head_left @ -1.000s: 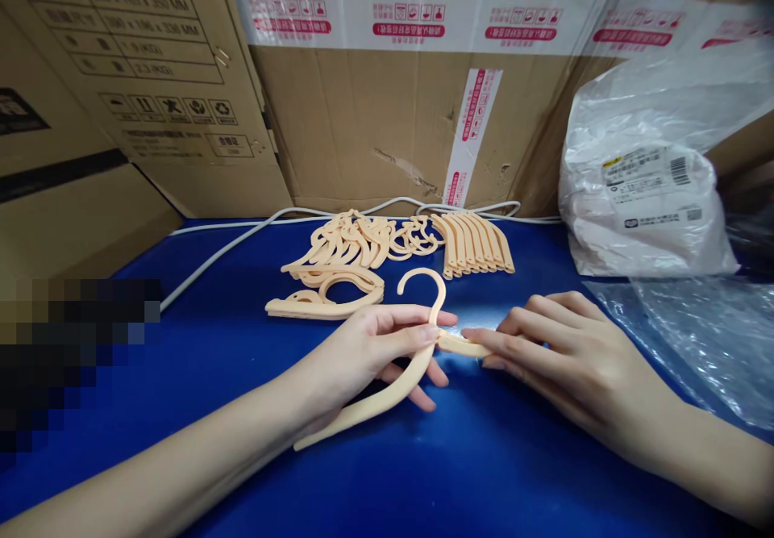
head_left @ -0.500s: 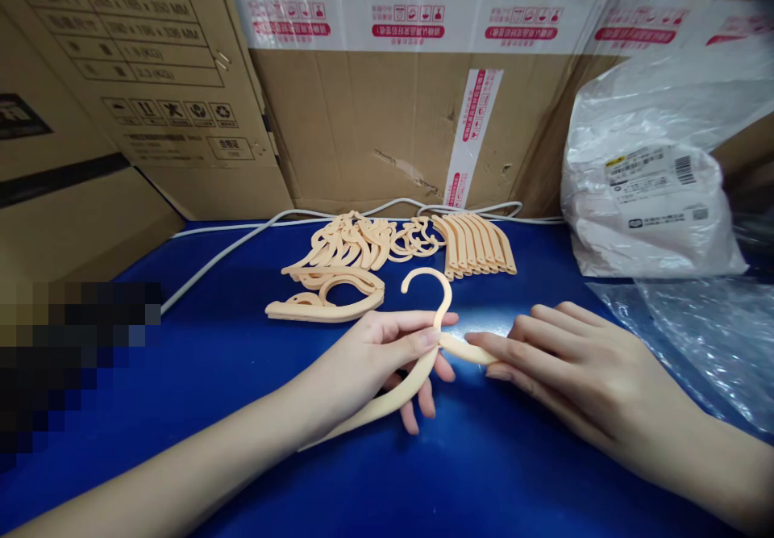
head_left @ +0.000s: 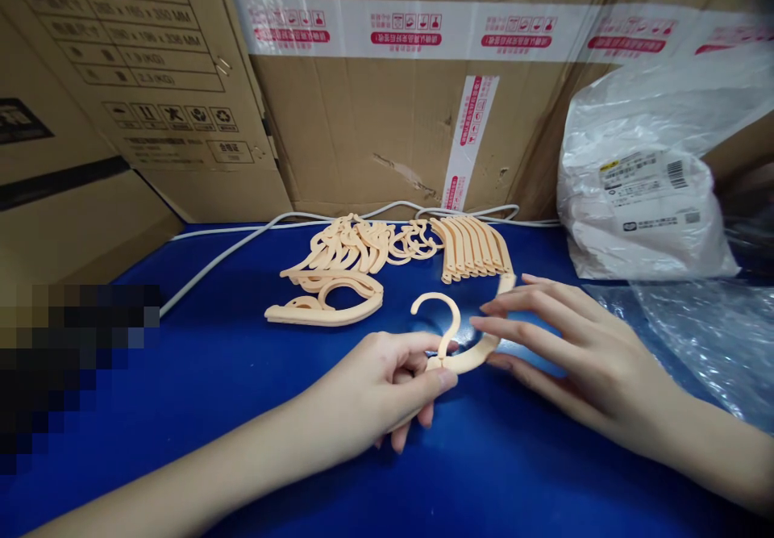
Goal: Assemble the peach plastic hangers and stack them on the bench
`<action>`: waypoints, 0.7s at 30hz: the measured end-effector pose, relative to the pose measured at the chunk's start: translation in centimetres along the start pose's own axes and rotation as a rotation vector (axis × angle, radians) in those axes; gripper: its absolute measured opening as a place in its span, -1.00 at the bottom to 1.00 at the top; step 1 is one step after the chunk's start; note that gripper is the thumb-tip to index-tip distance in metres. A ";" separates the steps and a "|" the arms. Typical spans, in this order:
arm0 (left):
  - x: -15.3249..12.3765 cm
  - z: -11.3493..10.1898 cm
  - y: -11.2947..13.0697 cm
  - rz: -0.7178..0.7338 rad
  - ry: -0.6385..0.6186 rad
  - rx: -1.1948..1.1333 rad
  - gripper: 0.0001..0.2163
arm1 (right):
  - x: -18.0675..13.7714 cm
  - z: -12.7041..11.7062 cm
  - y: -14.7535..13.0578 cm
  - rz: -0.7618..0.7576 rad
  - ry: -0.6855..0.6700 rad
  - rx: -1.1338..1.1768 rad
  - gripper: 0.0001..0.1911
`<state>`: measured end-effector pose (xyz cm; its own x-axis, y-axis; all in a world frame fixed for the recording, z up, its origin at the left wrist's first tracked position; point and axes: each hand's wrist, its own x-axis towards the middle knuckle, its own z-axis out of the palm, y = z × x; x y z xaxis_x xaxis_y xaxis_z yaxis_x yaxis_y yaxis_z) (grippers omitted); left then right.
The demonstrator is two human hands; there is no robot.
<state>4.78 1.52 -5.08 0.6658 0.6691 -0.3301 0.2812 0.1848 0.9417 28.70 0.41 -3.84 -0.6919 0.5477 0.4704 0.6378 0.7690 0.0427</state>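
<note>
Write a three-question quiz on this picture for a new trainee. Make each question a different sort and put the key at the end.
1. Open: Which hand grips the hanger at the foot of its hook?

2. True or false: The plastic bag stands to the right of the neat row of curved pieces.

3. Multiple choice: Where does the white cable run?
A) inside the plastic bag
B) along the foot of the cardboard at the back
C) across the hanger

Key: 1. The left hand. 2. True. 3. B.
</note>
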 end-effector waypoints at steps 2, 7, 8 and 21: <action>-0.1 0.0 0.1 0.022 -0.009 0.038 -0.72 | -0.1 -0.1 -0.3 0.010 0.044 -0.026 -0.73; -0.1 0.0 0.4 0.030 0.000 0.061 -0.83 | -0.1 -0.5 -1.0 -0.041 0.039 -0.018 -0.71; 0.0 -0.1 0.4 0.030 0.001 0.062 -0.83 | -0.1 -0.5 -1.1 -0.058 0.023 -0.012 -0.72; -0.4 0.3 -0.1 0.063 0.012 0.182 -0.79 | 0.2 0.0 -1.3 -0.053 -0.063 0.026 -0.66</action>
<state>4.69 0.99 -5.02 0.6780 0.6842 -0.2688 0.3601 0.0097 0.9329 27.76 -0.54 -3.80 -0.7450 0.5246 0.4120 0.5909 0.8057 0.0426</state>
